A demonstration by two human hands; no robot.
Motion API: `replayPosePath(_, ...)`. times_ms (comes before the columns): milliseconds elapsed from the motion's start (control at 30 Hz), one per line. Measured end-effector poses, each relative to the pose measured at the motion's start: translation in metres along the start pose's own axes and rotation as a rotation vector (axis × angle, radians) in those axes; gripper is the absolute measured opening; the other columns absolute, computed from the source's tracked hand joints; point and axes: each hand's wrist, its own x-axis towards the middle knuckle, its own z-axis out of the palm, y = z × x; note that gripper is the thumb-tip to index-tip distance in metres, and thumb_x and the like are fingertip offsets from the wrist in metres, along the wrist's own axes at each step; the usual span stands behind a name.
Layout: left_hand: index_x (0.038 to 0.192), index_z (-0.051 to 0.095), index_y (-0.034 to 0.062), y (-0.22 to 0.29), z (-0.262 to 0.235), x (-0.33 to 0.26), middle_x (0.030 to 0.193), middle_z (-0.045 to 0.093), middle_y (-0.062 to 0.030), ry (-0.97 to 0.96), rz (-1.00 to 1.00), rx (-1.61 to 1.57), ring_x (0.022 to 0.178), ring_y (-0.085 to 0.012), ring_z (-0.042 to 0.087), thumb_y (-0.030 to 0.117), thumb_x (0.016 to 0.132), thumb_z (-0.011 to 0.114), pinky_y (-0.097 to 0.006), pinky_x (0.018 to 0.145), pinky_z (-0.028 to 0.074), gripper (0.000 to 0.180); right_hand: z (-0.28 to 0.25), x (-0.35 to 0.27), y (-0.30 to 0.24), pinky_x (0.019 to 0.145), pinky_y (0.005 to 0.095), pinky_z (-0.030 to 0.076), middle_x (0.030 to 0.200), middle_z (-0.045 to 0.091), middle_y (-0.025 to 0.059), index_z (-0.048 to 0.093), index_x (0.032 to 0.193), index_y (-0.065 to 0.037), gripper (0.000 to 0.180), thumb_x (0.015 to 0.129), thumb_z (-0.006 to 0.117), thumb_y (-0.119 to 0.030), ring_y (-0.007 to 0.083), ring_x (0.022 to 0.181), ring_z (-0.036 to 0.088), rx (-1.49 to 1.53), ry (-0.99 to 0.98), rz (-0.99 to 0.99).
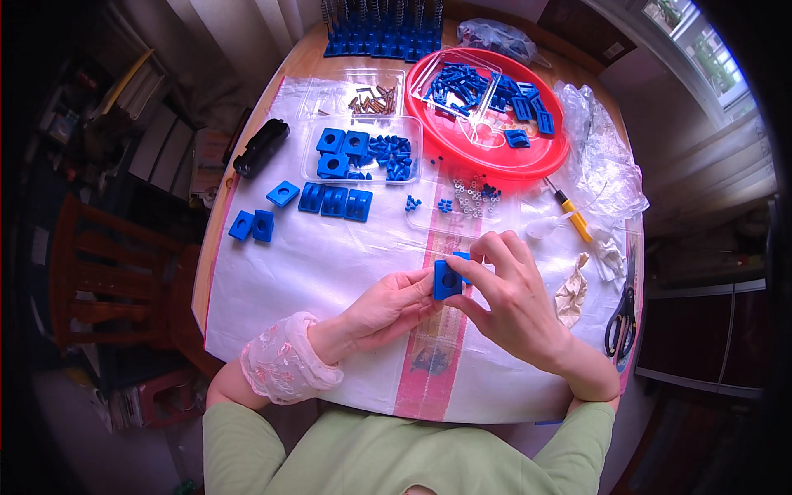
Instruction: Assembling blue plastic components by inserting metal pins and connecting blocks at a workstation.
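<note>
A blue square plastic block with a round hole (448, 281) is held up over the near middle of the table. My left hand (388, 312) pinches its left side with fingertips and thumb. From the right, my right hand (518, 301) grips the same block, thumb below and fingers bent over its top. More blue plastic shows behind the block, under the right fingers; whether it is a separate part I cannot tell. Farther left lie similar loose blocks (263, 225) and a row of three blue blocks (333, 202).
A clear tray (310, 169) holds blue blocks and small blue pieces; brass-coloured screws (375, 101) lie behind it. Around them are a red round basin (528, 165), washers (469, 200), a yellow-handled screwdriver (572, 216), black scissors (620, 326), a black case (262, 148) and crumpled plastic (606, 157).
</note>
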Motion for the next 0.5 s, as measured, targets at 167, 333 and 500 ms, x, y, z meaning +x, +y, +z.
replayPosePath(167, 0.130, 0.052, 0.0035, -0.0003, 0.0000, 0.0000, 0.118, 0.060, -0.0012, 0.005, 0.001, 0.005, 0.107, -0.0060, 0.054, 0.026, 0.101, 0.050, -0.022, 0.094, 0.045, 0.037, 0.0001, -0.0003, -0.0001, 0.080, 0.0386, 0.041, 0.095, 0.050, 0.0094, 0.062, 0.107, -0.005, 0.045, 0.066, 0.079, -0.011, 0.0268, 0.092, 0.049, 0.002, 0.003, -0.004)
replayPosePath(333, 0.130, 0.052, 0.0039, -0.0009, -0.0021, 0.0004, 0.119, 0.059, -0.0010, -0.010, -0.001, -0.003, 0.108, -0.0058, 0.054, 0.025, 0.102, 0.050, -0.022, 0.094, 0.045, 0.036, 0.0010, -0.0006, 0.0007, 0.080, 0.0384, 0.041, 0.095, 0.050, 0.0094, 0.061, 0.107, -0.004, 0.045, 0.067, 0.079, -0.011, 0.0266, 0.092, 0.049, -0.002, 0.004, -0.005)
replayPosePath(500, 0.131, 0.052, 0.0038, -0.0008, -0.0018, 0.0000, 0.121, 0.059, -0.0017, -0.010, 0.005, -0.013, 0.109, -0.0064, 0.054, 0.024, 0.102, 0.049, -0.022, 0.094, 0.045, 0.036, 0.0017, -0.0007, 0.0012, 0.079, 0.0383, 0.041, 0.095, 0.050, 0.0093, 0.062, 0.107, -0.004, 0.045, 0.067, 0.079, -0.011, 0.0265, 0.091, 0.049, 0.000, 0.009, -0.012)
